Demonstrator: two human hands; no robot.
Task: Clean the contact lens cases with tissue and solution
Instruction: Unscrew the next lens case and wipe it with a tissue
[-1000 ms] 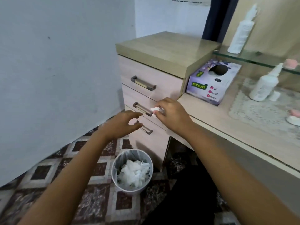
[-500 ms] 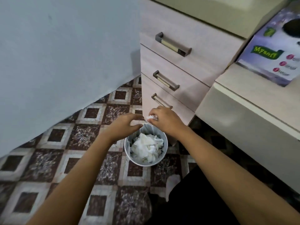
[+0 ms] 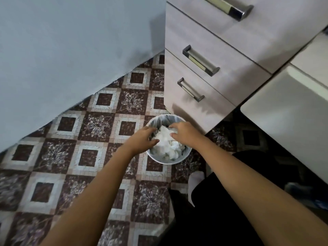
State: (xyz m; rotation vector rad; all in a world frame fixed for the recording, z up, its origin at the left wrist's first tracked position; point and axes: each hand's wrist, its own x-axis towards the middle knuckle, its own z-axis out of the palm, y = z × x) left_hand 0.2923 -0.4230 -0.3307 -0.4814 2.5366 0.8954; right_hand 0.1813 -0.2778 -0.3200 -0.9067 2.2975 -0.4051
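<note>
Hands: my left hand (image 3: 142, 139) loose, empty; right hand (image 3: 184, 134) curled over tissues (image 3: 165, 142), grasp I cannot tell
Tissues: in the waste bin (image 3: 166, 163); lens cases unseen
Risk: knocking the rim tips it

Right hand (image 3: 184, 134) fingertips buried in crumpled tissues (image 3: 166, 144); grip unclear. Left hand (image 3: 142, 139) covers left rim of waste bin (image 3: 165, 161). Top drawer handle (image 3: 230, 8) cut by upper edge. Tabletop (image 3: 312, 55) cut at right. Blurred object (image 3: 300, 189) under tabletop unidentifiable.

Bin (image 3: 166, 162) on floor (image 3: 99, 125), just before drawer unit (image 3: 221, 82); tissues (image 3: 164, 142) in bin; left hand (image 3: 143, 139), right hand (image 3: 184, 133) above it.
</note>
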